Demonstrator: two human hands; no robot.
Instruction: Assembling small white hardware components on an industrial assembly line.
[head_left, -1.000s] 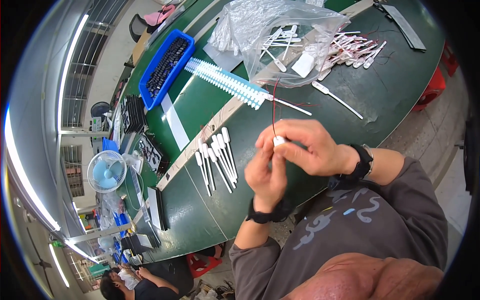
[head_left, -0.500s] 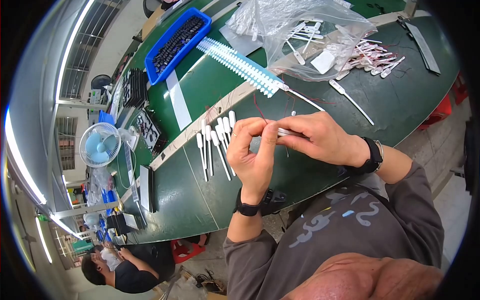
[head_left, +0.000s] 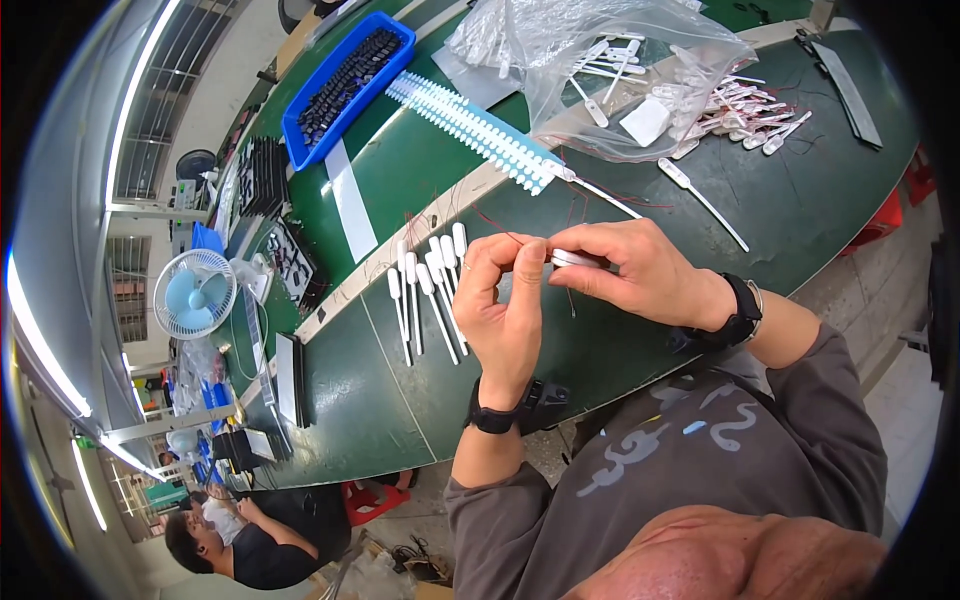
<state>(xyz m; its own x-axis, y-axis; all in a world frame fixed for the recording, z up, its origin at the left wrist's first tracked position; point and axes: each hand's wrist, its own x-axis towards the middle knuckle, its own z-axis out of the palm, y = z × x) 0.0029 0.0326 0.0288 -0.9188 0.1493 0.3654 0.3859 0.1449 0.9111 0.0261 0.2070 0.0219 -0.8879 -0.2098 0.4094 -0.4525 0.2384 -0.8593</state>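
My right hand (head_left: 640,272) grips a small white plastic stick (head_left: 572,259) held level above the green table (head_left: 380,400). My left hand (head_left: 505,305) is raised beside it, thumb and forefinger pinching a thin red wire (head_left: 497,222) that runs to the stick's end. Both wrists wear black bands. Just left of my left hand, several white sticks (head_left: 428,285) lie in a row on the table. One long white stick (head_left: 700,197) lies alone to the right of my hands.
A clear plastic bag (head_left: 590,70) of white sticks and a loose pile of wired ones (head_left: 745,110) lie at the far side. A blue tray (head_left: 345,85), a strip of white pieces (head_left: 475,130), a small fan (head_left: 195,295) and another seated person (head_left: 250,530) are to the left.
My hands have stayed together over the table; the white stick now lies level in my right hand and my left fingers have shifted along the red wire. The view has swung slightly.
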